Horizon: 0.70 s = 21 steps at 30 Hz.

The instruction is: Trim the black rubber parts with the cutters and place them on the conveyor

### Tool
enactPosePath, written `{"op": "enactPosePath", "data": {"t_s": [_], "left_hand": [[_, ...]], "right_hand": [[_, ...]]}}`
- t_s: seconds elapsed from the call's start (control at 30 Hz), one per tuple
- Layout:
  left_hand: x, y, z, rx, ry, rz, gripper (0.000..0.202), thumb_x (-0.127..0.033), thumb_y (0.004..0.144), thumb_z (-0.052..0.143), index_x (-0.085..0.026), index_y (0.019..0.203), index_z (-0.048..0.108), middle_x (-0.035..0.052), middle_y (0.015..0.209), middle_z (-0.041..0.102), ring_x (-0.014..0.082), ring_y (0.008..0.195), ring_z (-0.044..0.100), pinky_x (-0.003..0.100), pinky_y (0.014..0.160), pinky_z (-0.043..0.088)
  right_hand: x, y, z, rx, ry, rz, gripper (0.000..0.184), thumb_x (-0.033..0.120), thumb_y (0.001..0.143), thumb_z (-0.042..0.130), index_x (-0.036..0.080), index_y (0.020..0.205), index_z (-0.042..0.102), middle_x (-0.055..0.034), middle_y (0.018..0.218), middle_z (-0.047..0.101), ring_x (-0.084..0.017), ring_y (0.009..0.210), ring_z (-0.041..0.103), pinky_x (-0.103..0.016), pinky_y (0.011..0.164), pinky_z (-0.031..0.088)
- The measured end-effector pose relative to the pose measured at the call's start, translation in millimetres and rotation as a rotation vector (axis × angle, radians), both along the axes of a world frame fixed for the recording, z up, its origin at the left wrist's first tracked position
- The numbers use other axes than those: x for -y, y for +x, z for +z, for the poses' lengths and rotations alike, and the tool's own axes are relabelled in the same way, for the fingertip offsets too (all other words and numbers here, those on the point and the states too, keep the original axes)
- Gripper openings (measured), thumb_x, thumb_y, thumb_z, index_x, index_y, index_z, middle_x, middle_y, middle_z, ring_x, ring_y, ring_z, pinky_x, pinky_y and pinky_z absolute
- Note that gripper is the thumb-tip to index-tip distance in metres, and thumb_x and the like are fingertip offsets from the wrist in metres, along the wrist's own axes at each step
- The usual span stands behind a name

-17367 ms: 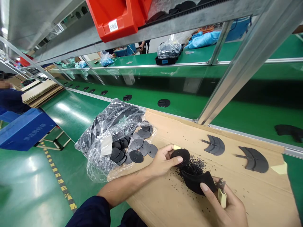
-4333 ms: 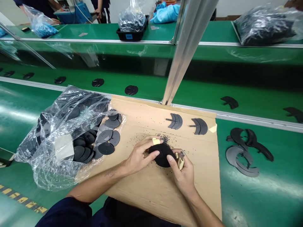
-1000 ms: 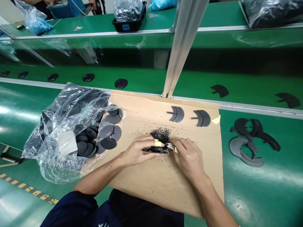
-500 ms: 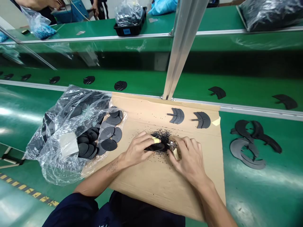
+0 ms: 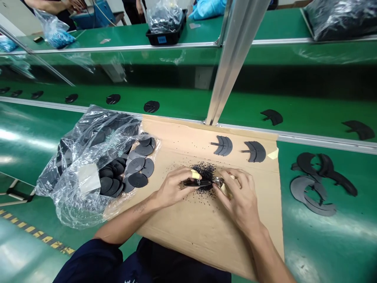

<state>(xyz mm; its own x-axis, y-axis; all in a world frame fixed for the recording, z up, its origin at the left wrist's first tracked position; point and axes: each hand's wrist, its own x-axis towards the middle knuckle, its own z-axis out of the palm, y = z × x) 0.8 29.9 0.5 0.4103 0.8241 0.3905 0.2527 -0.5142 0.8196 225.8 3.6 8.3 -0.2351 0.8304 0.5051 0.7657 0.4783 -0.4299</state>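
Over the cardboard sheet [image 5: 176, 220], my left hand [image 5: 172, 186] is closed on a thin black disc [image 5: 196, 183], tilted almost edge-on. Yellow tape wraps one of its fingertips. My right hand [image 5: 240, 192] pinches a small shiny metal piece [image 5: 218, 181] against the disc's right end; its exact kind is hidden by the fingers. Pale yellow material also shows at the right fingers. Under and behind both hands lies a heap of tiny black pieces [image 5: 204, 169], with strays around it.
Left stands a clear plastic bag [image 5: 73, 208] spilling black discs [image 5: 138, 180]. Two curved black parts [image 5: 225, 146] lie at the sheet's back; more curved parts [image 5: 313, 196] sit to the right. A metal post [image 5: 226, 74] rises behind. Parts line the green belt [image 5: 182, 104]. Other people stand beyond.
The disc in my left hand has turned from showing its face to nearly edge-on. Both hands stay close together over the heap. The view has shifted slightly.
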Motion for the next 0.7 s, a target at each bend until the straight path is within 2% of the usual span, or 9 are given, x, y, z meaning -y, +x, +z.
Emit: {"op": "enactPosePath", "data": {"t_s": [0.07,0.13,0.27,0.5,0.63,0.7], "left_hand": [[-0.3,0.5,0.7,0.060,-0.074,0.001,0.014,-0.020,0.089,0.071,-0.015,0.102,0.069,0.0102,0.100,0.071,0.0196,0.097,0.067,0.032,0.086,0.055],[-0.1,1.1,0.6,0.118,-0.147,0.004,0.011,-0.018,0.088,0.071,-0.015,0.098,0.067,0.0091,0.098,0.070,0.0183,0.095,0.067,0.030,0.085,0.056],[0.7,1.7,-0.4,0.214,-0.217,0.011,0.008,-0.012,0.088,0.066,-0.015,0.095,0.064,0.0070,0.096,0.067,0.0158,0.092,0.067,0.025,0.080,0.057],[2.0,-1.0,-3.5,-0.031,0.099,0.010,0.032,-0.006,0.093,0.055,-0.018,0.119,0.066,0.0088,0.104,0.066,0.0175,0.099,0.064,0.030,0.086,0.055],[1.3,-2.9,-6.9,-0.163,0.262,0.014,0.030,-0.004,0.093,0.054,-0.018,0.116,0.068,0.0100,0.104,0.067,0.0183,0.096,0.062,0.031,0.081,0.054],[0.4,-3.3,-5.9,-0.152,0.270,0.024,0.028,-0.004,0.093,0.054,-0.018,0.112,0.069,0.0097,0.103,0.066,0.0179,0.095,0.062,0.030,0.080,0.054]], "right_hand": [[1.0,0.5,-1.4,0.010,-0.023,-0.013,0.039,0.026,0.094,0.064,0.020,0.131,0.057,-0.0138,0.113,0.065,-0.028,0.097,0.060,-0.042,0.079,0.051],[2.0,0.8,-2.2,-0.019,-0.055,-0.016,0.043,0.027,0.092,0.065,0.020,0.134,0.055,-0.0124,0.109,0.068,-0.027,0.092,0.062,-0.042,0.076,0.051],[3.8,-1.5,0.5,-0.168,-0.108,0.083,0.039,0.024,0.089,0.067,0.021,0.127,0.059,-0.0106,0.109,0.071,-0.026,0.094,0.066,-0.042,0.079,0.054],[8.8,-12.5,3.7,-0.335,-0.198,0.281,0.034,0.019,0.088,0.069,0.023,0.120,0.062,-0.0099,0.107,0.071,-0.024,0.096,0.068,-0.041,0.081,0.058],[11.1,-13.5,6.2,-0.412,-0.259,0.287,0.034,0.019,0.087,0.070,0.023,0.120,0.063,-0.0099,0.107,0.070,-0.024,0.097,0.068,-0.040,0.082,0.059],[11.4,-11.5,7.8,-0.446,-0.268,0.242,0.033,0.020,0.087,0.070,0.024,0.119,0.064,-0.0100,0.107,0.070,-0.025,0.098,0.068,-0.041,0.083,0.059]]}}
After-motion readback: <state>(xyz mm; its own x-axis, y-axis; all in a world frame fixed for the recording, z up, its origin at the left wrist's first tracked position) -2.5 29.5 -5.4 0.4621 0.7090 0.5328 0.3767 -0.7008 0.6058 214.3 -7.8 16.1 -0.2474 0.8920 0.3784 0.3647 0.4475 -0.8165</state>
